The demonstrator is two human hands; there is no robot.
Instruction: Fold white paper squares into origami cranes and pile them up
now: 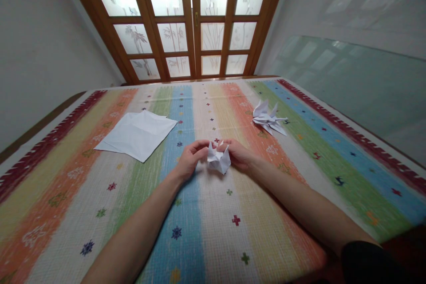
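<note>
A small piece of folded white paper (218, 161) with pointed corners is held between my two hands over the middle of the table. My left hand (192, 157) grips its left side, the thumb and fingers closed at the paper's edge. On the opposite side my right hand (237, 154) pinches the paper near its upper right point. Some fingertips are hidden behind the paper. Farther off to the right lie finished-looking folded paper cranes (268, 117), bunched so that I cannot tell them apart. Flat white paper sheets (138, 133) rest to the left.
A striped, patterned tablecloth (179, 230) covers the table. Beyond its far edge stand wooden doors (193, 22) with frosted panes. A pale wall (43, 31) rises on the left, and a glass panel (359, 84) leans along the right wall.
</note>
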